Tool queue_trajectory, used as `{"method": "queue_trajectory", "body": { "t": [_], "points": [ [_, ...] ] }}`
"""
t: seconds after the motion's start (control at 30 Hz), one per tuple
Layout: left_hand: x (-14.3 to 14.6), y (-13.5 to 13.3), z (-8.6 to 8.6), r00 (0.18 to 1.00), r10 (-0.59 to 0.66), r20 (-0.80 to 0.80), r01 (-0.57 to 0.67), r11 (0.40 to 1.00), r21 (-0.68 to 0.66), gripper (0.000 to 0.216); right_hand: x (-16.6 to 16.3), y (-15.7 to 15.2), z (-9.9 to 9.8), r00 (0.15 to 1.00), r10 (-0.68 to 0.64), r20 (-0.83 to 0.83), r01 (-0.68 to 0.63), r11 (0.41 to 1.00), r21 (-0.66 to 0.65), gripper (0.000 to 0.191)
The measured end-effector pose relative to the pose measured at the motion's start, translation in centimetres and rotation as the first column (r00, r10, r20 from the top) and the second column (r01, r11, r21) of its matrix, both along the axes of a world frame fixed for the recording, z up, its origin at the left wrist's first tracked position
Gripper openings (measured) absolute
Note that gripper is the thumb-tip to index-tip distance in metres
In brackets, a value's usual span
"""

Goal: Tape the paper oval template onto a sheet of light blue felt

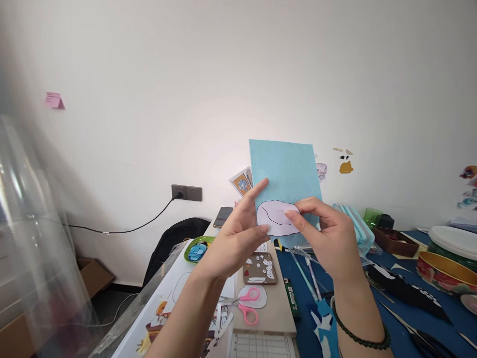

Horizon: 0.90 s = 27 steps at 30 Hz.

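A light blue sheet (285, 169), felt-like in look, is held up in front of the wall. Against its lower part lies a pale cut-out paper shape (276, 219) with a dark outline and a curved line inside. My left hand (242, 223) grips the sheet's left edge, its thumb on the cut-out's lower left and its index finger reaching up over the blue. At the cut-out's right end, my right hand (324, 226) pinches it together with the sheet between thumb and fingers.
Pink-handled scissors (248, 308) rest on a board (276, 313) below my hands, near a brown tray (260, 268) of small pieces. A green dish (190, 248) holds blue scraps. Black scissors (421, 333) and a round tin (447, 271) sit right. A cable (122, 231) runs to a wall socket.
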State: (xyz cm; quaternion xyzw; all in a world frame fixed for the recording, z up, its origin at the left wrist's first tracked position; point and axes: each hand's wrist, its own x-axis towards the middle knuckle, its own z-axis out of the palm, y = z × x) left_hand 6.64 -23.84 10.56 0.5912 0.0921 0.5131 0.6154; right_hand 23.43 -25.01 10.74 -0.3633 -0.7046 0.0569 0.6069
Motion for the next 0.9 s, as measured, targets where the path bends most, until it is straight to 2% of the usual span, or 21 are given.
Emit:
{"method": "queue_trajectory", "body": {
  "t": [0.2, 0.9],
  "points": [
    [0.11, 0.01, -0.01, 1.0, -0.006, 0.015, 0.006, 1.0, -0.009, 0.062, 0.02, 0.11, -0.11, 0.996, -0.077, 0.04, 0.075, 0.996, 0.053, 0.017],
    [0.08, 0.24, -0.14, 1.0, 0.013, -0.021, -0.013, 1.0, 0.0, 0.062, 0.26, 0.5, -0.11, 0.979, -0.187, 0.076, 0.183, 0.982, 0.057, 0.021]
  ]
}}
